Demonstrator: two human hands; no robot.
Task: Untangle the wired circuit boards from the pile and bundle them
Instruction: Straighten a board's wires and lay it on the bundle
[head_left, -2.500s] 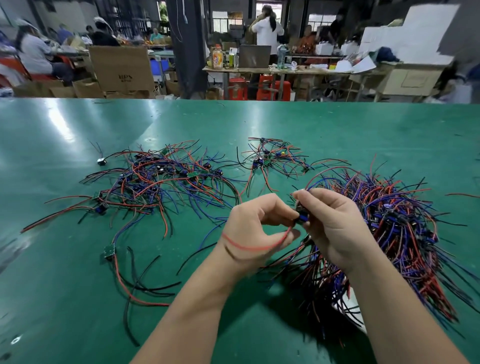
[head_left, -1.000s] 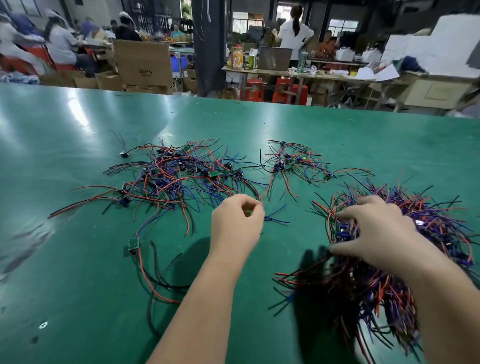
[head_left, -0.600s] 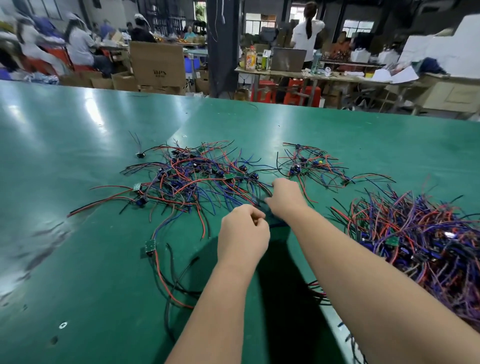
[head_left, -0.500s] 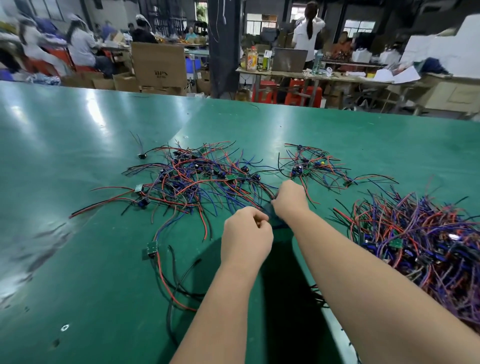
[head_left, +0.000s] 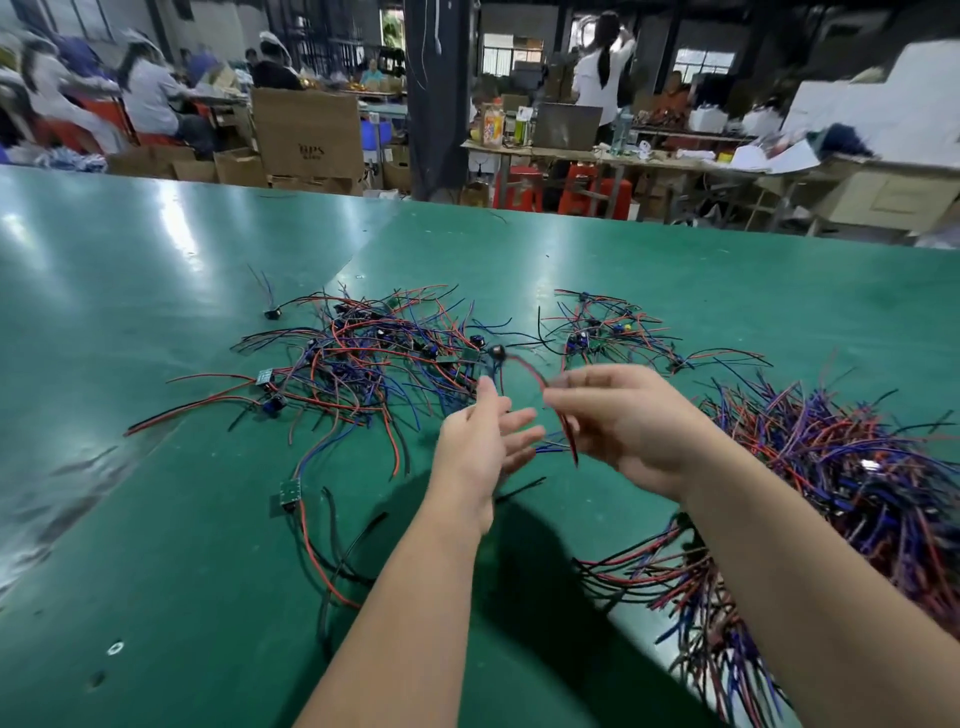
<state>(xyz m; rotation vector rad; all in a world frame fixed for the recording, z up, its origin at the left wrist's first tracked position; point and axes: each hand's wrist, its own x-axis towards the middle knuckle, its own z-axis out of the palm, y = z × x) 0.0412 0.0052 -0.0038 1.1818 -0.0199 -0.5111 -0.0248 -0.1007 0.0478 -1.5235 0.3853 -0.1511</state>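
Blur smears the grip itself. The right hand (head_left: 628, 421) has its fingertips at a thin red insulated wire (head_left: 571, 447), but I cannot tell whether they pinch it. The left hand (head_left: 480, 449) is spread, its fingers straight and loose, with the thumb raised beside a dark lead that runs up to a small black round component (head_left: 497, 352).

This one wired piece sits between the hands, by the right edge of the loose tangle of red, blue and black wires and small green boards (head_left: 363, 358). Whether it is fully clear of that tangle is hard to say. Beyond lies a smaller knot of the same parts (head_left: 608, 332), and to the right a dense heap of red, purple and black leads (head_left: 857, 467). All of it rests on the glossy green tabletop (head_left: 156, 519).

The leads look slick, thin and springy. A light hold could let the piece slip back into the tangle. Its trailing ends could also hook neighbouring loops and drag them along, and a sharp tug would probably strain the joints where wire meets board.
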